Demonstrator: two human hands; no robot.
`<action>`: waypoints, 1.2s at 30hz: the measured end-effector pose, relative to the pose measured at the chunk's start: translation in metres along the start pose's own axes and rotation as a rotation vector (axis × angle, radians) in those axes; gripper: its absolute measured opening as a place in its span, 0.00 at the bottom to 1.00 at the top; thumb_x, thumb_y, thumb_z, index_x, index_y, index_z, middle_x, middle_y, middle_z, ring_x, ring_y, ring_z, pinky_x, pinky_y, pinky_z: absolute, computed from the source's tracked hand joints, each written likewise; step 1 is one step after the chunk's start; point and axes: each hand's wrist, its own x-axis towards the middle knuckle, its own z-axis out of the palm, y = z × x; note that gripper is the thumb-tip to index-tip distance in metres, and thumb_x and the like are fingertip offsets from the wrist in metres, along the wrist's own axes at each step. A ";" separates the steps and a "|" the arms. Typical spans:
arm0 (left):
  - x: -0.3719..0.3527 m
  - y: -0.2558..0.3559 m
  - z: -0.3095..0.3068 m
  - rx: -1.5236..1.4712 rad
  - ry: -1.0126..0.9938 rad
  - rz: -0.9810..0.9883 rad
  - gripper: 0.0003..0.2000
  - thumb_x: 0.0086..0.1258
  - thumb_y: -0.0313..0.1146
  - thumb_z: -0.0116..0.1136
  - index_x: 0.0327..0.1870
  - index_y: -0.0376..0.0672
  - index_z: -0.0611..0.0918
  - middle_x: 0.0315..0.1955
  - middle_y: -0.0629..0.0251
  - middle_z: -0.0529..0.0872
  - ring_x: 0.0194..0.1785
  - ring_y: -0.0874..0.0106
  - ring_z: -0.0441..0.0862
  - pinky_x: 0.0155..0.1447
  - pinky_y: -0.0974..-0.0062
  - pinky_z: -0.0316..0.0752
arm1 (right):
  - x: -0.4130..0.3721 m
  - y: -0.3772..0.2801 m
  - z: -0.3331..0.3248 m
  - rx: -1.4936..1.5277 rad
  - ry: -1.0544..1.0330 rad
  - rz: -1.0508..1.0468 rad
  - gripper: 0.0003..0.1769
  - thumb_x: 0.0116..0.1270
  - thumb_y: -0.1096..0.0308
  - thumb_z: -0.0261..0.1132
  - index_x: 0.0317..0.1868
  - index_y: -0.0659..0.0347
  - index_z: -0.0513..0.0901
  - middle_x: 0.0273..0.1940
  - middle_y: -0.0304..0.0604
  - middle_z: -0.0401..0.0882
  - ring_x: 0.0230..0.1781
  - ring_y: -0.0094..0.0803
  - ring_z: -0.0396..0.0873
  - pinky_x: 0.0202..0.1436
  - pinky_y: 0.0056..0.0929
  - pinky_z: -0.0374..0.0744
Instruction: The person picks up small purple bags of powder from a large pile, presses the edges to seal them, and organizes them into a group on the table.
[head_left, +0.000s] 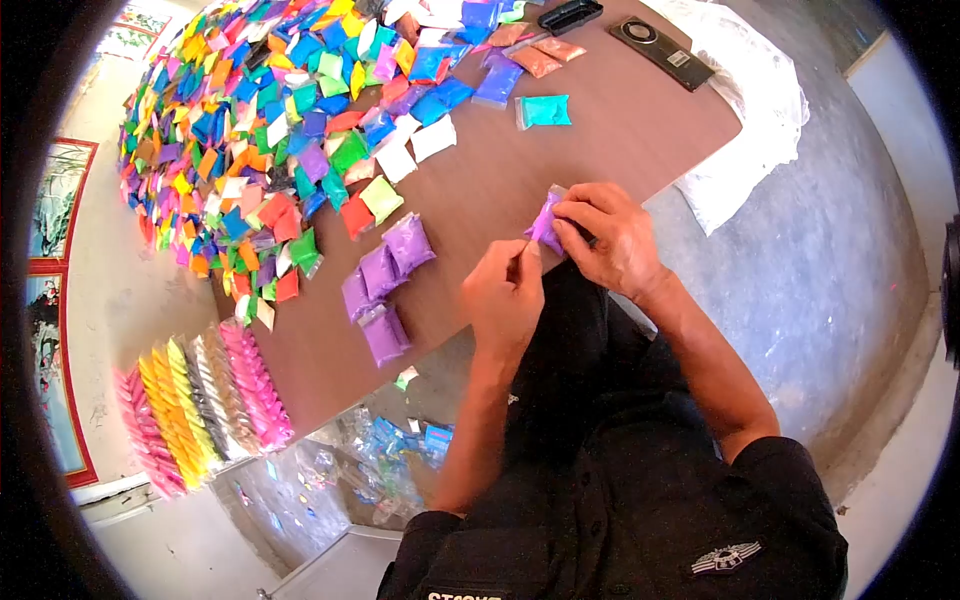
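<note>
Between my hands is a small purple packet [543, 226] in clear plastic, held over the table's front edge. My right hand [615, 243] pinches its right side between thumb and fingers. The closed fingertips of my left hand [503, 296] meet its lower left end. Left of my left hand lie several more purple packets [379, 272], partly overlapping on the brown table [478, 208]. A teal packet [543, 112] rests by itself beyond my hands.
A large heap of multicoloured packets [290, 110] covers the table's far left. Rows of bundled packets [205, 400] stand at the near left corner. A phone-like device [661, 52] and a black tray [570, 14] lie at the back right, beside a white sheet [745, 130]. Plastic bags [385, 455] litter the floor.
</note>
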 end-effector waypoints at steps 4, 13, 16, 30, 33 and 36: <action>0.009 -0.014 0.008 0.052 -0.026 0.085 0.07 0.71 0.29 0.65 0.33 0.37 0.81 0.23 0.58 0.83 0.25 0.68 0.80 0.32 0.70 0.74 | -0.005 0.001 0.006 -0.002 0.060 0.005 0.08 0.60 0.70 0.74 0.40 0.57 0.90 0.41 0.42 0.86 0.42 0.42 0.85 0.45 0.37 0.84; 0.026 -0.008 -0.002 0.093 0.010 0.064 0.05 0.71 0.28 0.64 0.34 0.38 0.81 0.23 0.55 0.83 0.25 0.62 0.82 0.32 0.67 0.75 | -0.006 0.002 0.011 -0.009 0.140 -0.014 0.06 0.60 0.70 0.74 0.38 0.57 0.90 0.36 0.43 0.84 0.37 0.42 0.83 0.39 0.37 0.82; 0.008 0.005 0.000 0.014 0.009 -0.002 0.05 0.71 0.29 0.65 0.36 0.39 0.82 0.24 0.56 0.84 0.24 0.65 0.82 0.32 0.69 0.76 | -0.007 0.001 0.013 -0.010 0.166 -0.012 0.04 0.60 0.70 0.74 0.36 0.57 0.89 0.34 0.42 0.83 0.35 0.42 0.83 0.38 0.37 0.81; 0.002 0.003 0.008 0.085 0.036 0.115 0.05 0.71 0.27 0.64 0.34 0.38 0.80 0.23 0.57 0.82 0.24 0.67 0.79 0.31 0.69 0.74 | -0.007 0.000 0.017 -0.025 0.157 0.050 0.04 0.58 0.73 0.75 0.34 0.59 0.89 0.33 0.42 0.85 0.33 0.40 0.83 0.37 0.35 0.81; 0.000 -0.005 0.011 0.113 0.007 0.130 0.06 0.70 0.27 0.63 0.33 0.39 0.79 0.25 0.54 0.83 0.26 0.58 0.82 0.32 0.65 0.76 | -0.005 0.000 0.019 -0.016 0.216 0.034 0.03 0.57 0.71 0.74 0.32 0.57 0.88 0.31 0.40 0.82 0.31 0.40 0.81 0.35 0.36 0.80; -0.001 -0.012 0.006 0.138 -0.011 0.098 0.06 0.70 0.27 0.64 0.34 0.39 0.78 0.25 0.54 0.83 0.26 0.57 0.82 0.32 0.63 0.76 | -0.007 0.001 0.016 -0.007 0.201 0.029 0.03 0.58 0.71 0.74 0.32 0.57 0.88 0.31 0.40 0.82 0.32 0.40 0.81 0.35 0.36 0.80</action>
